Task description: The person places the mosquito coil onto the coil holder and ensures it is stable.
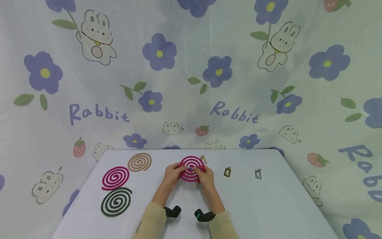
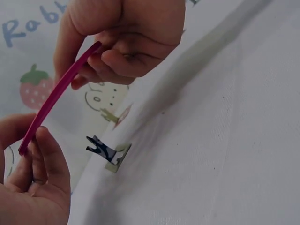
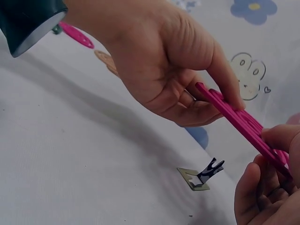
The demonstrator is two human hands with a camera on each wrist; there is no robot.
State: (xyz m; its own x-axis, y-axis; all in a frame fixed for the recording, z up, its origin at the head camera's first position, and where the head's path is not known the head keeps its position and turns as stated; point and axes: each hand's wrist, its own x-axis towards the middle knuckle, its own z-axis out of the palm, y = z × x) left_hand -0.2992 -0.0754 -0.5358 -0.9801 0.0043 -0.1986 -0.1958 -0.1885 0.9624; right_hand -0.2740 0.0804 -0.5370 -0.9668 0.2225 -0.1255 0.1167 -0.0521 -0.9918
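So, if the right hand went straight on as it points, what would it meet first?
First the pink coil that the right hand pinches; then, perhaps, the gold stand just behind; depth is unclear.

To the right of the held pink coil (image 2: pixel 56 95) I see wide room on the white table (image 1: pixel 277 205), where a hand could pass; only the gold stand (image 1: pixel 227 169) and the grey stand (image 1: pixel 258 171) interrupt it; at the coil's two sides, the left hand (image 1: pixel 172 173) and the right hand (image 1: pixel 206 176) close the way; farther left of it, the brown coil (image 1: pixel 139 162), the second pink coil (image 1: pixel 114 178) and the dark green coil (image 1: pixel 116 201) would obstruct a low hand; below it is a gap, with the dark-pronged stand (image 2: pixel 104 151) near; beyond it, the patterned cloth (image 1: pixel 179 86) makes a barrier; on its near side, two black wrist devices (image 1: pixel 204 215) narrow the passage between the forearms.
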